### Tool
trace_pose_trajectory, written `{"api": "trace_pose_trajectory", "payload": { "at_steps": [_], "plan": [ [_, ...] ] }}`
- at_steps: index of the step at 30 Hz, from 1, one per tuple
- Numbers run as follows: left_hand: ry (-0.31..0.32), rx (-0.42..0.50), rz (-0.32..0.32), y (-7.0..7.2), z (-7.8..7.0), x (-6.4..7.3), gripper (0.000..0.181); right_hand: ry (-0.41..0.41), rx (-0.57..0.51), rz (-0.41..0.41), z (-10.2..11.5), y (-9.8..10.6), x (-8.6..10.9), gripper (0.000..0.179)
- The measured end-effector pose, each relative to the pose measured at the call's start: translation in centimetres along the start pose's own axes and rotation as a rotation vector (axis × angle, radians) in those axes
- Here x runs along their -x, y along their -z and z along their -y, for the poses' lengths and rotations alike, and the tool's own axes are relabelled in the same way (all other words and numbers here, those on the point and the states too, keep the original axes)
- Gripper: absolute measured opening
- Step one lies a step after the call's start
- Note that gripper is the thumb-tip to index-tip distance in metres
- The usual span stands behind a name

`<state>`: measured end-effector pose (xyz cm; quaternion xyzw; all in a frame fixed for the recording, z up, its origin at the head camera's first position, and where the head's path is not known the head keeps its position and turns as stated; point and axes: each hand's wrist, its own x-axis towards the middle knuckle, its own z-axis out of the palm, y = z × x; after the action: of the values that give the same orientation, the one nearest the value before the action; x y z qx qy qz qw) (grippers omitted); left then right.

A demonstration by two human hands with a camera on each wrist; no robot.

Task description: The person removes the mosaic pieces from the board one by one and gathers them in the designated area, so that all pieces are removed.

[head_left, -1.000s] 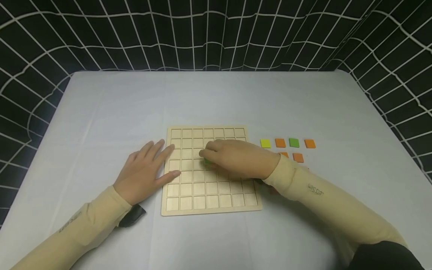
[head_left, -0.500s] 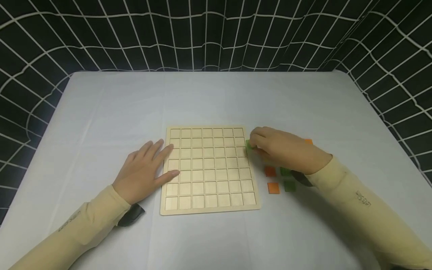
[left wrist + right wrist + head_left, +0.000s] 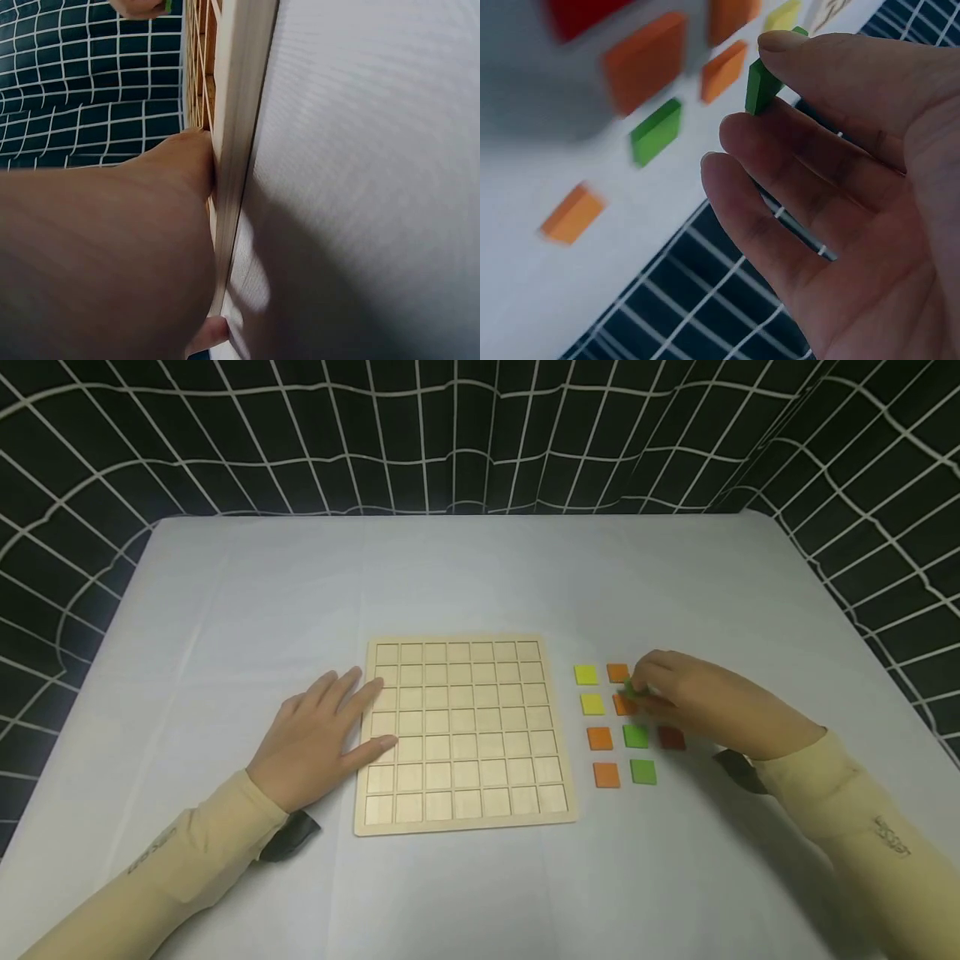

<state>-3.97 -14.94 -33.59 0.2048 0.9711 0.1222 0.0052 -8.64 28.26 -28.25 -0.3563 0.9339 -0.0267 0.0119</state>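
A pale wooden board with a grid of square recesses (image 3: 465, 826) lies on the table, its visible recesses bare. My left hand (image 3: 318, 739) rests with spread fingers on the board's left edge. To the right of the board, my right hand (image 3: 716, 702) is over the rows of coloured tiles. It pinches a green square tile (image 3: 762, 84) between thumb and fingers, as the right wrist view shows. Close beneath it are an orange tile (image 3: 624, 704) and another green tile (image 3: 635, 737). A dark red tile (image 3: 672, 737) lies in the shadow of the hand.
Two yellow tiles (image 3: 586, 674) and more orange tiles (image 3: 606, 775) sit between the board and the right hand. A white cloth covers the table (image 3: 450, 568). Dark fabric with a white grid (image 3: 420, 435) surrounds its back and sides.
My right hand has moved right from over the board to the tiles, carrying the green tile. Tiles it had covered now show. The left hand stays on the board's edge.
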Motion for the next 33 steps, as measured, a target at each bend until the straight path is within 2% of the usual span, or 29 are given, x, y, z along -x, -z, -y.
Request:
{"api": "trace_pose_trajectory", "payload": {
  "at_steps": [4,11,15,28,33],
  "plan": [
    [0.006,0.01,0.016,0.1,0.0,0.0,0.07,-0.042,0.001,-0.004,-0.8,-0.2,1.3,0.028],
    [0.014,0.019,0.027,0.1,0.0,0.0,0.07,0.024,0.029,-0.078,-2.6,-0.8,3.6,0.036],
    [0.011,0.013,0.024,0.1,0.1,0.0,0.07,0.024,0.035,-0.092,-3.4,-1.1,4.5,0.039],
    [0.008,0.018,0.026,0.1,0.1,0.0,0.071,-0.118,0.016,0.02,-4.3,-1.3,5.6,0.028],
    [0.004,0.019,0.014,0.1,0.1,0.0,0.07,-0.09,0.016,0.006,-4.3,-1.4,5.6,0.031]
  ]
}}
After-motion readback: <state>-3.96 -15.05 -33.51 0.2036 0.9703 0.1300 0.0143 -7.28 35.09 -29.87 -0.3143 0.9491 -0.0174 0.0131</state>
